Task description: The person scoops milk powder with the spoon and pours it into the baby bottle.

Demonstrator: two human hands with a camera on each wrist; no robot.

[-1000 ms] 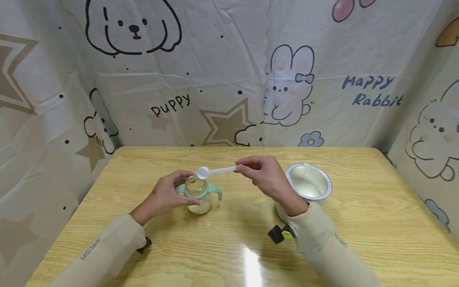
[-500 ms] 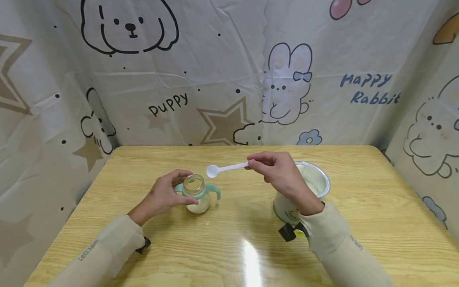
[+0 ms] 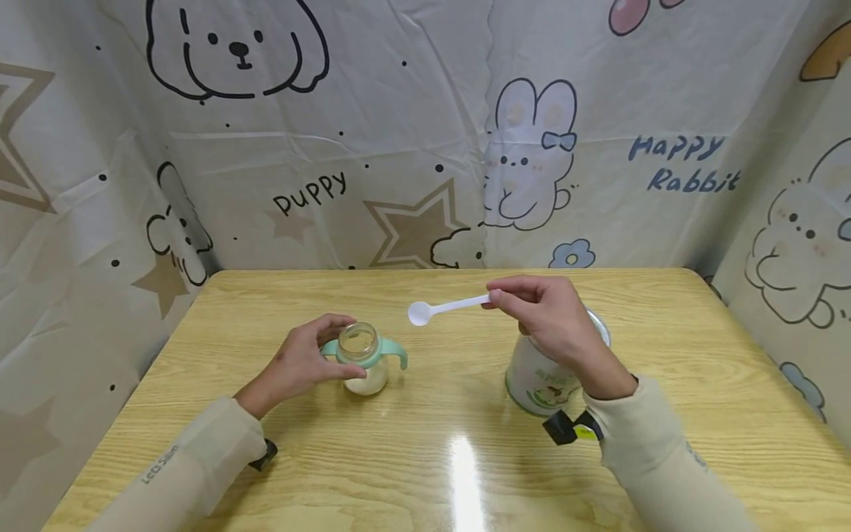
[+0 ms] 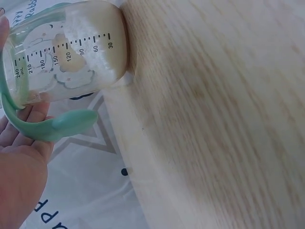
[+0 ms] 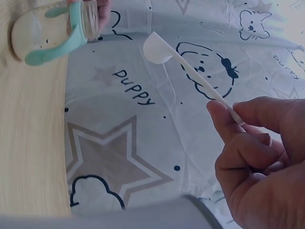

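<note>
My left hand (image 3: 302, 355) grips a clear baby bottle (image 3: 372, 380) around its upper part, thumb in front and fingers behind. The bottle stands upright and uncapped on the table, a mint-green two-handled collar (image 3: 395, 349) below its neck. In the left wrist view, pale powder (image 4: 102, 43) shows at its bottom beside the printed scale. Between thumb and fingers, my right hand (image 3: 552, 318) pinches the handle end of a white measuring scoop (image 3: 420, 313), held in the air right of the bottle. A pale powder can (image 3: 535, 373) stands under the right hand, its opening mostly hidden.
A wood-grain table (image 3: 319, 473) carries everything. Behind and beside it hangs a printed cloth (image 3: 399, 111) with puppy, rabbit and star drawings. The can's rim (image 5: 200, 210) shows at the bottom of the right wrist view.
My right hand has carried the scoop rightward, from over the bottle's mouth to beside it, and now covers most of the can's opening. The left hand stays on the bottle.
</note>
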